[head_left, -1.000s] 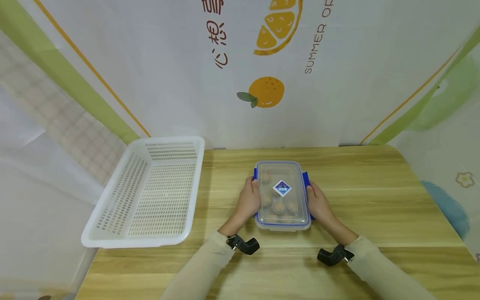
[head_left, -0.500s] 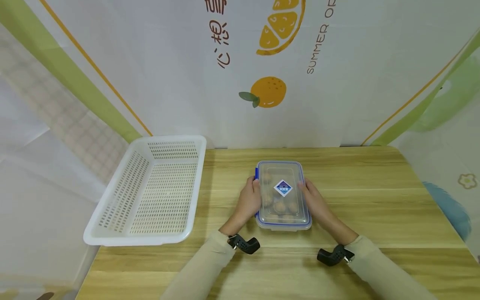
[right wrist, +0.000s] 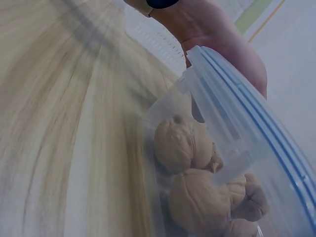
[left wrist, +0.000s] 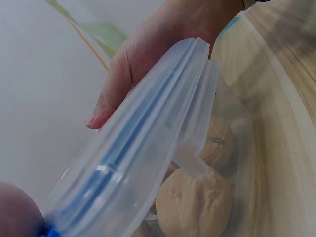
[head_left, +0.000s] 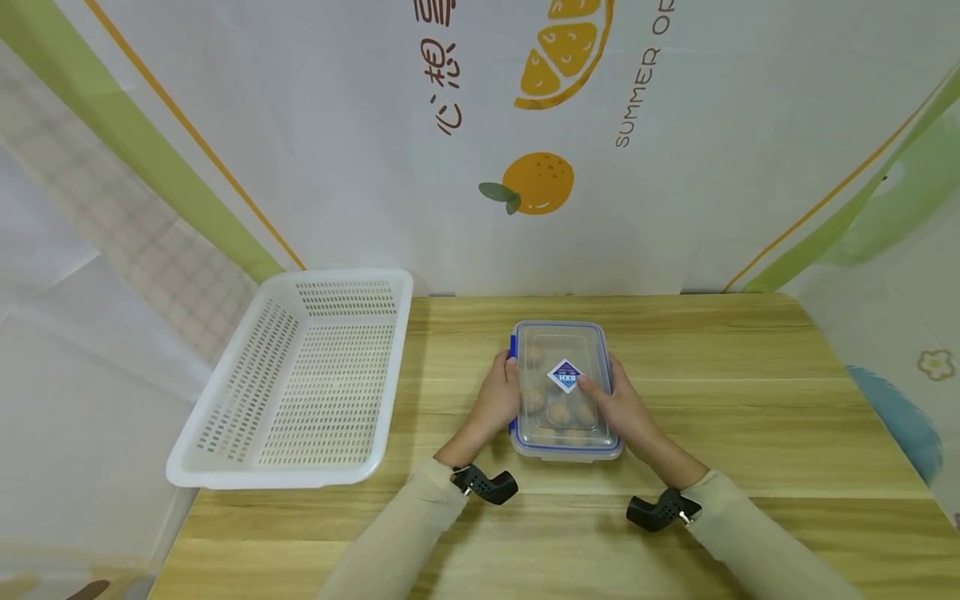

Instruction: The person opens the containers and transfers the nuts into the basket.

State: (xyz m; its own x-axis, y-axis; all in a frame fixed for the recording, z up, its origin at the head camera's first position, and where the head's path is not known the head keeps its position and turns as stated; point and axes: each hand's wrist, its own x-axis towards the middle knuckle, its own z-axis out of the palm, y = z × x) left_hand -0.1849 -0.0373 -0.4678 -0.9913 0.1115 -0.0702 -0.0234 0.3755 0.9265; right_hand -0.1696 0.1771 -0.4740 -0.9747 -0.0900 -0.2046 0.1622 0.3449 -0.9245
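Note:
A clear plastic food container (head_left: 562, 340) with a blue-ringed lid lies on the table between the hands. Through its walls, round tan walnuts (right wrist: 197, 202) show in the right wrist view. My left hand (head_left: 495, 393) grips the container's left side, near a blue clip (head_left: 513, 347), thumb at the lid's edge. My right hand (head_left: 628, 410) holds the right side, its thumb lying over the lid up to the blue and white sticker (head_left: 563, 375) and its fingers along the outer wall. That hand hides most of the right side.
A white slotted plastic basket (head_left: 401, 358) stands to the left on the wooden table (head_left: 735, 400). Behind the table hangs a white cloth (head_left: 360, 167) printed with oranges. Each wrist carries a black camera mount.
The blue clip on the container's right side stood out and has been pressed down. The right thumb has then slid inward over the lid to the sticker. The left hand stays in place.

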